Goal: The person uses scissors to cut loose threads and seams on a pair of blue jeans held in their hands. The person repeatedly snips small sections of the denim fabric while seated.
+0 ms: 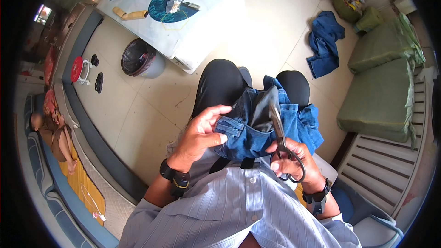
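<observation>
A pair of blue jeans [248, 140] lies bunched across my lap, with its waistband and grey inner lining turned up. My left hand [200, 131] pinches the waistband edge near a belt loop between thumb and fingers. In my right hand [296, 158] is a pair of dark metal scissors [278, 124], my fingers at the black handle loops. The blades point away from me over the denim and look nearly closed. Whether they touch the cloth I cannot tell.
Another blue denim garment [325, 41] lies on the floor ahead right. A white table [206, 27] stands ahead, a lined trash bin [143, 59] beside it. Green wrapped bundles [379, 101] rest on a slatted bench [383, 160] at right. A person [57, 138] reclines on the left sofa.
</observation>
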The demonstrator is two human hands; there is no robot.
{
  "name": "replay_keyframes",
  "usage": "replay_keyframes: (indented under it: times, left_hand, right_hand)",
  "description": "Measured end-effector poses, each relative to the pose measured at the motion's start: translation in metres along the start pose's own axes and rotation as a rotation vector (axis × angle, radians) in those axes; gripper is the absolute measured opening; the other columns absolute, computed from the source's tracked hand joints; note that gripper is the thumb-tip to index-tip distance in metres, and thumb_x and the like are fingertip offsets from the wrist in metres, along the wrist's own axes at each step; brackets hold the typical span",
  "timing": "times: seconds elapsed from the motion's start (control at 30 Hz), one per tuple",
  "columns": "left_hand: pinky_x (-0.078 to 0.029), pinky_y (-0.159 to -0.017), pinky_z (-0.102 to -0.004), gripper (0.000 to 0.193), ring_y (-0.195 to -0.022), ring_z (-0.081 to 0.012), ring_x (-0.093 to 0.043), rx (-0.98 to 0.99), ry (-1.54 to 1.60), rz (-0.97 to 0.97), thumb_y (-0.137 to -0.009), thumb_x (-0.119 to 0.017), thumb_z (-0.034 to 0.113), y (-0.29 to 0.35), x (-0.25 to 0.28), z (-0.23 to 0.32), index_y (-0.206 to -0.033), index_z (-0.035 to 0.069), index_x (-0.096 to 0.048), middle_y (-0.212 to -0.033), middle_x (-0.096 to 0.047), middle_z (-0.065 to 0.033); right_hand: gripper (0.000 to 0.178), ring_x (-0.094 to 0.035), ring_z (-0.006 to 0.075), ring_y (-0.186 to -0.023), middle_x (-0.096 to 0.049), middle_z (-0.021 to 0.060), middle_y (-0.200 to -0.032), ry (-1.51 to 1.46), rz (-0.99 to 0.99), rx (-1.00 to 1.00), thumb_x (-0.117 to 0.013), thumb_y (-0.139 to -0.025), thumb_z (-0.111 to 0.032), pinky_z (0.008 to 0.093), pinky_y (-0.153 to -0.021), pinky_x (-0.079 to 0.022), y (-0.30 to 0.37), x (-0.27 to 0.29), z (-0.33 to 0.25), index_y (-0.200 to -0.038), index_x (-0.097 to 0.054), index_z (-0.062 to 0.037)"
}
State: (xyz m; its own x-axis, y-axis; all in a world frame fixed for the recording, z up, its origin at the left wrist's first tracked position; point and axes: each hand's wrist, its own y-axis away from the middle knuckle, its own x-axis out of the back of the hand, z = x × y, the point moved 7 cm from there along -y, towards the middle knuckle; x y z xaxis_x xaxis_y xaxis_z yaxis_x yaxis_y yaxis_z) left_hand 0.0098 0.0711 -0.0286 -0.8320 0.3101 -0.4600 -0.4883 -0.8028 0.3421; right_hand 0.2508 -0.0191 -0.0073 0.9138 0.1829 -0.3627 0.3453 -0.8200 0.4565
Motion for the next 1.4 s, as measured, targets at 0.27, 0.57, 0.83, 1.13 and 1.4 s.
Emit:
replay_keyframes:
  times: [0.27,0.57,0.83,1.13,1.4]
  left_hand:
    - [-0.052,-0.104,-0.0328,0.055,-0.116,-0.0172,-0.065,-0.036,0.219,-0.062,-0.087,-0.074,-0.008,-0.006,-0.03,0.007,-0.138,-0.001,-0.057,-0.128,-0.065,-0.009]
    - [-0.053,-0.099,-0.0309,0.042,-0.111,-0.013,-0.065,-0.063,0.068,-0.071,-0.095,-0.068,-0.003,-0.008,-0.046,0.009,-0.136,0.0,-0.057,-0.122,-0.067,-0.007]
    - [-0.05,-0.094,-0.0342,0.024,-0.102,-0.0165,-0.065,0.072,0.322,-0.086,-0.098,-0.064,0.013,-0.012,-0.057,-0.003,-0.12,0.003,-0.06,-0.113,-0.068,-0.0077]
    - [-0.053,-0.094,-0.0317,0.037,-0.101,-0.0151,-0.067,0.008,0.222,-0.111,-0.091,-0.068,-0.004,-0.009,-0.06,0.007,-0.127,0.002,-0.057,-0.114,-0.069,-0.0082]
    - [-0.057,-0.088,-0.0302,0.034,-0.097,-0.0119,-0.069,0.093,0.02,-0.137,-0.093,-0.073,-0.003,-0.01,-0.058,0.011,-0.125,0.002,-0.059,-0.109,-0.07,-0.0054]
  right_hand:
    - [0.045,-0.069,0.012,-0.096,-0.069,0.0054,-0.103,-0.008,0.122,0.259,-0.079,-0.093,0.005,0.0289,-0.087,-0.056,-0.028,0.012,-0.021,-0.131,-0.056,-0.002]
    - [0.05,-0.058,0.0035,-0.087,-0.061,-0.0036,-0.098,0.092,0.335,0.388,-0.081,-0.091,0.004,0.0203,-0.074,-0.048,-0.045,0.017,-0.053,-0.134,-0.057,-0.0043]
    - [0.046,-0.056,0.0055,-0.085,-0.059,-0.0042,-0.095,0.079,0.296,0.409,-0.08,-0.083,0.001,0.0226,-0.075,-0.047,-0.079,0.027,-0.065,-0.126,-0.063,-0.005]
    - [0.047,-0.056,0.0068,-0.083,-0.059,-0.0035,-0.093,-0.056,0.318,0.383,-0.078,-0.078,0.0,0.0231,-0.074,-0.044,-0.083,0.037,-0.061,-0.123,-0.066,-0.0031]
    - [0.048,-0.052,0.0091,-0.075,-0.057,-0.003,-0.088,-0.221,0.14,0.385,-0.073,-0.072,-0.005,0.0229,-0.067,-0.039,-0.089,0.036,-0.065,-0.12,-0.067,0.0]
